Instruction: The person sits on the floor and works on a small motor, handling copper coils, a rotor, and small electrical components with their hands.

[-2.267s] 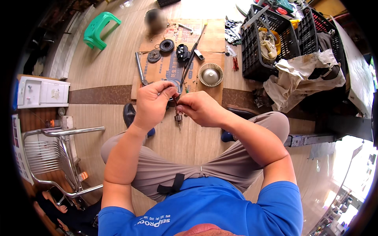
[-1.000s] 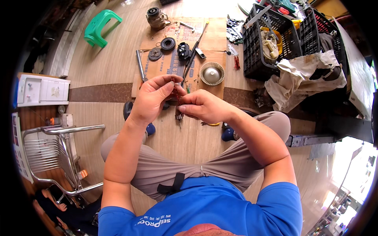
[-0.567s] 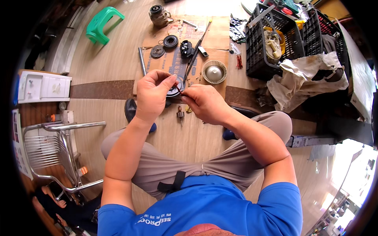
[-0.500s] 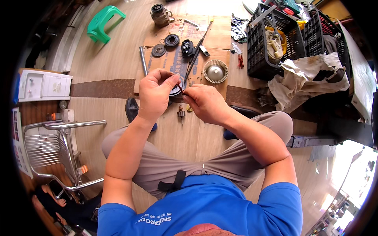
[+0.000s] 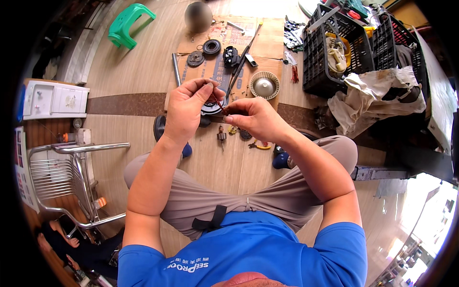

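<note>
Between my two hands runs a short length of dark red wire, perhaps enamelled copper. My left hand pinches one end between thumb and fingers, over the edge of the cardboard. The other end is pinched in my right hand, slightly lower and to the right. Behind the wire, a round white-and-black part is partly hidden by my left hand. Below the hands, a small motor armature stands on the floor with its shaft toward me. Pliers with yellow-and-red handles lie near my right forearm.
A cardboard sheet bears a blower wheel, a black pulley ring, a metal tube and long dark rods. Black crates and a pale cloth stand right; a green stool and steel chair left.
My right hand has shifted a little and its fingers have loosened around the wire, so more of the wire shows. The pliers on the floor have come into sight.
</note>
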The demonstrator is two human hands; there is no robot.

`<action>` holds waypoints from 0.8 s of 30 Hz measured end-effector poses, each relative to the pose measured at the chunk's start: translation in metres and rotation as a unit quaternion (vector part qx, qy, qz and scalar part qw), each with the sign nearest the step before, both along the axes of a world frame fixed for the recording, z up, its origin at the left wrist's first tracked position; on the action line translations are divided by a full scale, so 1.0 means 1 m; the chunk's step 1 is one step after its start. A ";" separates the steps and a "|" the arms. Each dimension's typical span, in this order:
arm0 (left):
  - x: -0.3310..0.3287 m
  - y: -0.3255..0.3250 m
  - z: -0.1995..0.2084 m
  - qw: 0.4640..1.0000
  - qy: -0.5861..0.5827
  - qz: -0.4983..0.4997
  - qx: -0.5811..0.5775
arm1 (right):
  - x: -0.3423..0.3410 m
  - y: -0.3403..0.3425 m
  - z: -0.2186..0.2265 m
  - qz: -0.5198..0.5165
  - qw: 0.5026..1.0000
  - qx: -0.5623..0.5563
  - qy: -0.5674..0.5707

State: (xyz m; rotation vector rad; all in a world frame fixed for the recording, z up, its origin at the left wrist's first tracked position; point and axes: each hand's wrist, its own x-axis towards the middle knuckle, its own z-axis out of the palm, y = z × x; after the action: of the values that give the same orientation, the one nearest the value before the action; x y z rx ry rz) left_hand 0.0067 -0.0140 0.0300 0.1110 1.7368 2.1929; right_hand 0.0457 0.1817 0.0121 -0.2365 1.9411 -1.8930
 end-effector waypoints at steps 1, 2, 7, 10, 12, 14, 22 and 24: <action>0.001 0.000 0.001 1.000 0.005 -0.002 0.007 | -0.001 0.001 0.002 0.003 1.000 0.014 -0.017; 0.001 0.001 0.001 1.000 0.010 -0.003 0.013 | -0.001 0.001 0.003 0.007 0.999 0.027 -0.034; 0.002 0.003 0.005 1.000 0.025 0.007 -0.011 | 0.001 0.000 -0.004 -0.017 0.997 0.066 0.022; 0.007 0.009 0.006 0.993 0.062 0.039 -0.092 | 0.004 -0.004 -0.007 -0.039 0.984 0.120 0.124; 0.008 0.015 0.007 0.985 0.088 0.055 -0.137 | 0.006 -0.007 -0.010 -0.048 0.965 0.168 0.196; 0.008 0.018 0.007 0.974 0.109 0.090 -0.179 | 0.008 -0.010 -0.017 -0.072 0.905 0.253 0.335; -0.008 0.003 -0.014 0.993 -0.030 0.083 -0.081 | 0.007 -0.012 -0.025 -0.068 0.893 0.258 0.362; -0.007 0.000 -0.011 0.995 -0.038 0.060 -0.063 | 0.002 -0.008 -0.019 -0.065 0.927 0.169 0.328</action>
State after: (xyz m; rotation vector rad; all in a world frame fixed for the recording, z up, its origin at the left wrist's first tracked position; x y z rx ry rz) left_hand -0.0005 -0.0142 0.0190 -0.1096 1.8761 2.1327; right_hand 0.0480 0.1735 -0.0067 -0.7251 2.7412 -1.6343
